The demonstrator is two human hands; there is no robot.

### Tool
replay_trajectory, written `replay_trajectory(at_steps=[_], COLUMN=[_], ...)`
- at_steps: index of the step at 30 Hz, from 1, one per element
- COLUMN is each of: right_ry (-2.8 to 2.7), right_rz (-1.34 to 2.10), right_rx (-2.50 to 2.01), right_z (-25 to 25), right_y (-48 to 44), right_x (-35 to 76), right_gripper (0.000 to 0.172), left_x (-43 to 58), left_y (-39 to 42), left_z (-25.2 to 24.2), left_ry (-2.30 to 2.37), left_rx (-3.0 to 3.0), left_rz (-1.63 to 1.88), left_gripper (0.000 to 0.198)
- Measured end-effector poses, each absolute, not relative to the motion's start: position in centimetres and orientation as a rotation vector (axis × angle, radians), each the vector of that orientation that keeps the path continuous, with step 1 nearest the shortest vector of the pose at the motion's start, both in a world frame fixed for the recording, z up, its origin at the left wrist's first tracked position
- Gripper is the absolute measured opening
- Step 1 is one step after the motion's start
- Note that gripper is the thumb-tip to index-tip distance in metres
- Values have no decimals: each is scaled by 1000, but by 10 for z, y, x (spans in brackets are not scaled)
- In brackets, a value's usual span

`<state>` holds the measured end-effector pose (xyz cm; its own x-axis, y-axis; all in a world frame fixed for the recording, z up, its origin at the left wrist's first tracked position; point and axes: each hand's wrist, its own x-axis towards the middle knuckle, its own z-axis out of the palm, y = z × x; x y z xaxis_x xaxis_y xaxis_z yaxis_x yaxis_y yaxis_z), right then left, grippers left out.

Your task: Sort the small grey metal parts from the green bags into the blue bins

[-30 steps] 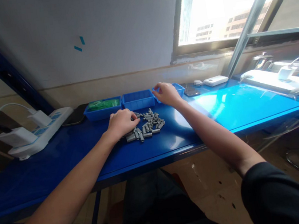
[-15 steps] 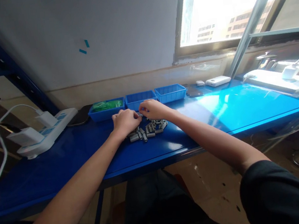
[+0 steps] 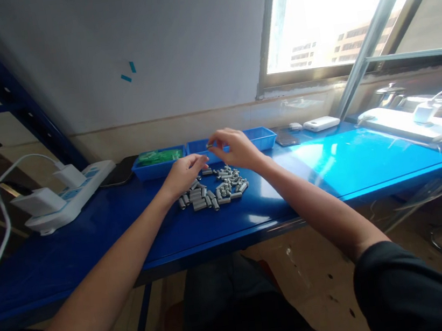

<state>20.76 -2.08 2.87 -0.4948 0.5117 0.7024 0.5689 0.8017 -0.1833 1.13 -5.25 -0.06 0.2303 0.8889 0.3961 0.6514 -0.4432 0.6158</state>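
My right hand [image 3: 237, 148] is raised over the front of the middle blue bin, with thumb and forefinger pinching a small metal piece [image 3: 209, 146]. Its exact kind is too small to make out. Lower and to the left, my left hand [image 3: 184, 177] hovers at the pile's far left side, fingers loosely stretched out and no part visible in them. Below both hands lie several grey metal cylinders [image 3: 198, 194] in a loose pile. Beside them on the right is a cluster of smaller metal fittings [image 3: 227, 178], like short screws or studs.
Along the wall stand a blue bin [image 3: 156, 169] with green packets, a middle bin [image 3: 197, 146] and a right bin [image 3: 262, 138]. A power strip [image 3: 74, 198] with plugs and a dark phone [image 3: 119, 171] lie left. White devices [image 3: 321, 123] and another power strip [image 3: 406, 122] are right.
My right hand has lifted away from the pile toward the middle bin with a small metal piece. My left hand has drawn slightly left and its fingers have loosened, uncovering more cylinders.
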Motion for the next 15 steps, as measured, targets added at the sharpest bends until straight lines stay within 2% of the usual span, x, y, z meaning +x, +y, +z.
replay_trajectory(at_steps=[4, 8, 11, 15], right_ry=[-1757, -1786, -1863, -2206], right_rz=[-304, -277, -169, 36], right_rx=[-1212, -1439, -1318, -896], right_z=[32, 16, 13, 15], right_y=[9, 35, 26, -5], right_x=[248, 268, 250, 210], right_gripper=[30, 31, 27, 22], left_x=[19, 35, 40, 26], left_y=[-57, -60, -57, -51], left_z=[-2, -4, -7, -9], left_ry=[1587, 1729, 1763, 1665], left_rx=[2565, 2692, 2688, 2393], left_rz=[720, 448, 454, 718], left_gripper=[39, 33, 29, 32])
